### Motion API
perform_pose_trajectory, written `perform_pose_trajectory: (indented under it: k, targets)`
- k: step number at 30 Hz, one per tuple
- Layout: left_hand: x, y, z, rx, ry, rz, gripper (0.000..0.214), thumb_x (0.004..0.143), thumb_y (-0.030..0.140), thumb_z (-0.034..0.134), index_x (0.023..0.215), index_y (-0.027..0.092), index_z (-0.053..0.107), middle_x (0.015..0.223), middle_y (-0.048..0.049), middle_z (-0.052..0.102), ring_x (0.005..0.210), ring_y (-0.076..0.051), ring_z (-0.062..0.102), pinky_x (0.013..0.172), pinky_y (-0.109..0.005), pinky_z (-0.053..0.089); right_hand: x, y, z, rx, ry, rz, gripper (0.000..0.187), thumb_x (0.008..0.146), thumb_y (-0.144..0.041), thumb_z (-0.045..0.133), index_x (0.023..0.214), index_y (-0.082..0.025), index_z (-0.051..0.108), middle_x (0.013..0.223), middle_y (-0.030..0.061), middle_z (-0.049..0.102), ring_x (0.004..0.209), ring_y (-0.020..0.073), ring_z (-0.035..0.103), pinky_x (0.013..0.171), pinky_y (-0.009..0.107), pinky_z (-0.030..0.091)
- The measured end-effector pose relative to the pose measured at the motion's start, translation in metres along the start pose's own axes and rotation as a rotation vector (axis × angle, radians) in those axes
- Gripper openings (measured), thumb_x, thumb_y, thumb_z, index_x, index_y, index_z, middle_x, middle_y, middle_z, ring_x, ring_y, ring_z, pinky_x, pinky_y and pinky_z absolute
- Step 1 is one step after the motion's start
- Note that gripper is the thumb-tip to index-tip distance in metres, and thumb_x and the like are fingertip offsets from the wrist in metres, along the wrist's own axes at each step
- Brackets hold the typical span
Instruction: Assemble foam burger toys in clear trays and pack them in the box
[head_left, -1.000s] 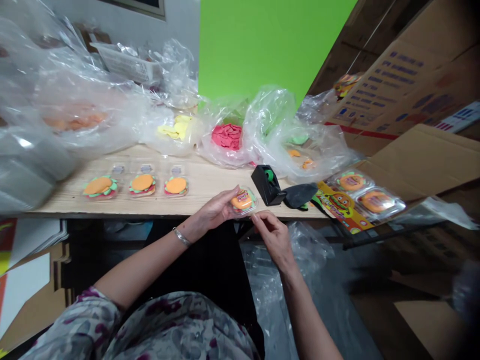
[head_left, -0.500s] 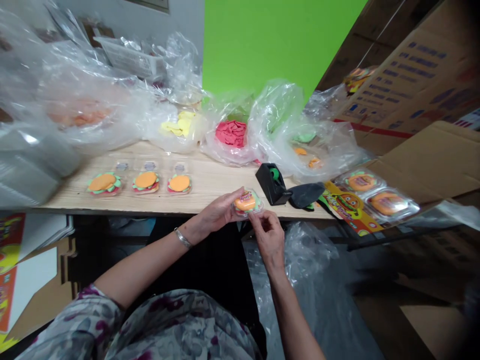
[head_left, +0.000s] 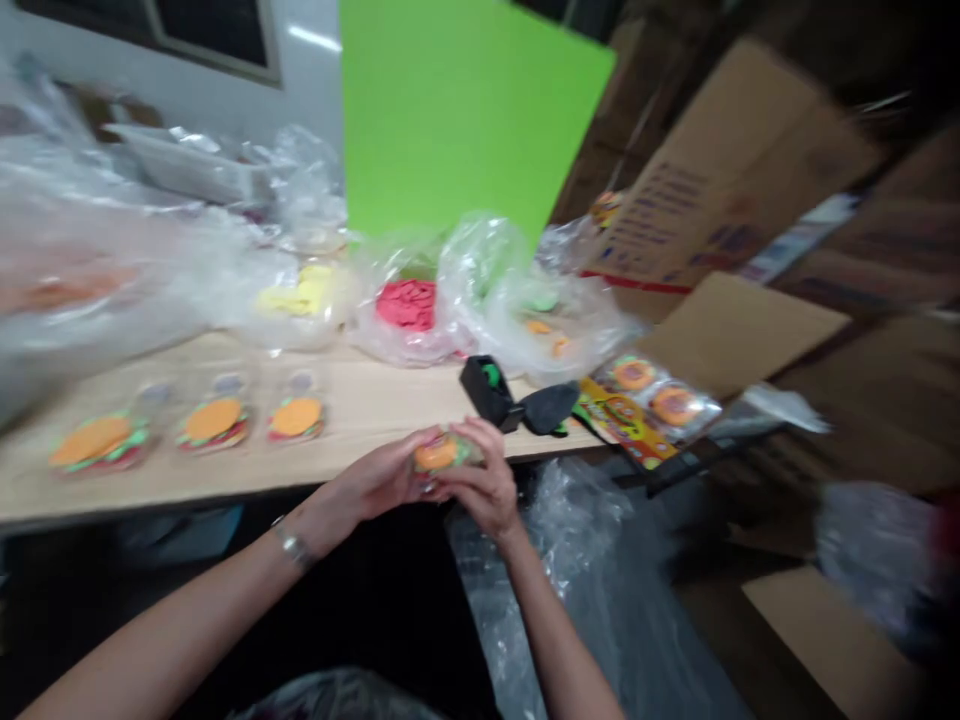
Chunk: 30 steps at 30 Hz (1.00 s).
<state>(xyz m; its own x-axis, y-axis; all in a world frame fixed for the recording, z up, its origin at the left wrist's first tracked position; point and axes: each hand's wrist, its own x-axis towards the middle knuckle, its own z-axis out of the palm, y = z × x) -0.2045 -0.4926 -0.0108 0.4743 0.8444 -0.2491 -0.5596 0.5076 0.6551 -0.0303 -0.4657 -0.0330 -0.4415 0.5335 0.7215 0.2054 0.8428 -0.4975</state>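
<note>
Between my two hands, just over the table's front edge, is a toy burger in a clear plastic case (head_left: 437,456). My left hand (head_left: 385,474) is closed around its left side. My right hand (head_left: 486,478) grips the right side, fingers over the top and thumb below. Motion blur hides the case's finer detail. To the left on the table (head_left: 375,400) lie three open clear cases with toy burgers: a left one (head_left: 99,440), a middle one (head_left: 214,420) and a right one (head_left: 297,416). A black tape dispenser (head_left: 487,390) stands just beyond my right hand.
Plastic bags along the back hold yellow pieces (head_left: 300,292), pink-red pieces (head_left: 407,304) and orange pieces (head_left: 540,327). Right of a dark flat object (head_left: 550,407) lies a printed card (head_left: 626,415) with packed burgers, partly in a cardboard box (head_left: 739,325). Clear plastic sheeting (head_left: 577,580) hangs below.
My right hand has shifted from pinching the case's lower edge to gripping its right side and top. The view has swung right, so everything appears further left.
</note>
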Motion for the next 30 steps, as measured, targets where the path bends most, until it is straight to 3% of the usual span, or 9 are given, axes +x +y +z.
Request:
perform_pose_trajectory:
  k: [4,7,9,13,17,20,23,26,30]
  targets:
    - [-0.004,0.01,0.0,0.183,0.061,-0.034,0.029,0.083,0.039,0.059,0.108,0.024,0.061,0.106,-0.005,0.066,0.085,-0.019,0.064,0.079,-0.034,0.052,-0.001,0.0,-0.02,0.148,-0.148,0.115,0.019,0.079,-0.035,0.066,0.097,-0.041,0.071,0.138,-0.0047,0.046,0.132,0.0255,0.034,0.11,0.048,0.025]
    - [0.0,0.019,0.002,0.427,0.06,-0.007,0.036,0.082,0.043,0.059,0.11,0.021,0.059,0.11,-0.0077,0.064,0.101,-0.024,0.061,0.08,-0.035,0.052,-0.001,-0.002,-0.046,0.391,-0.208,0.33,0.056,0.078,-0.034,0.068,0.13,-0.037,0.048,0.145,0.0022,0.038,0.132,0.0221,0.036,0.106,0.042,0.033]
    - [0.007,0.02,0.008,0.584,0.062,0.012,0.045,0.079,0.045,0.062,0.117,0.021,0.055,0.114,-0.0086,0.063,0.105,-0.026,0.059,0.077,-0.032,0.052,0.003,-0.004,-0.065,0.492,-0.235,0.486,0.076,0.074,-0.036,0.071,0.14,-0.034,0.032,0.143,0.0068,0.04,0.126,0.0215,0.043,0.099,0.038,0.04]
    - [0.028,0.015,0.032,0.706,0.005,0.046,0.063,0.076,0.047,0.065,0.131,0.025,0.043,0.125,-0.0091,0.058,0.109,-0.028,0.058,0.075,-0.031,0.052,0.022,-0.011,-0.094,0.357,-0.382,0.675,0.064,0.073,-0.042,0.071,0.13,-0.026,0.048,0.113,0.0048,0.06,0.099,0.0178,0.057,0.084,0.031,0.046]
    - [0.047,0.011,0.061,0.59,-0.069,0.052,0.069,0.08,0.049,0.059,0.138,0.026,0.031,0.131,-0.0113,0.053,0.113,-0.027,0.056,0.084,-0.037,0.051,0.038,-0.011,-0.116,0.335,-0.426,0.748,0.057,0.072,-0.046,0.071,0.122,-0.023,0.055,0.098,0.0021,0.062,0.086,0.015,0.058,0.072,0.025,0.047]
    - [0.054,0.014,0.072,0.437,-0.162,0.064,0.057,0.085,0.05,0.051,0.134,0.024,0.037,0.137,-0.0119,0.047,0.12,-0.028,0.05,0.091,-0.042,0.049,0.048,-0.001,-0.15,0.376,-0.317,0.809,0.057,0.071,-0.048,0.07,0.118,-0.021,0.054,0.095,0.003,0.063,0.081,0.0154,0.06,0.065,0.025,0.048]
    - [0.056,0.017,0.068,0.417,-0.084,0.086,0.048,0.085,0.046,0.055,0.127,0.024,0.046,0.141,-0.0102,0.041,0.125,-0.027,0.046,0.095,-0.041,0.048,0.066,0.028,-0.211,0.154,0.011,0.727,0.053,0.073,-0.049,0.068,0.116,-0.021,0.051,0.101,0.0051,0.063,0.085,0.0167,0.061,0.066,0.026,0.051]
    - [0.055,0.017,0.054,0.475,-0.029,0.028,0.045,0.082,0.043,0.061,0.12,0.02,0.053,0.136,-0.012,0.046,0.119,-0.027,0.05,0.096,-0.04,0.047,0.088,0.076,-0.281,-0.196,0.331,0.697,0.055,0.073,-0.048,0.067,0.116,-0.019,0.046,0.102,0.0071,0.061,0.084,0.0166,0.061,0.062,0.025,0.053]
    - [0.048,0.01,0.037,0.512,-0.009,-0.026,0.043,0.081,0.044,0.061,0.115,0.019,0.058,0.126,-0.0111,0.054,0.115,-0.026,0.053,0.096,-0.04,0.047,0.102,0.145,-0.342,-0.398,0.371,0.838,0.05,0.073,-0.036,0.068,0.112,-0.015,0.045,0.096,0.0078,0.061,0.07,0.0131,0.058,0.052,0.022,0.05]
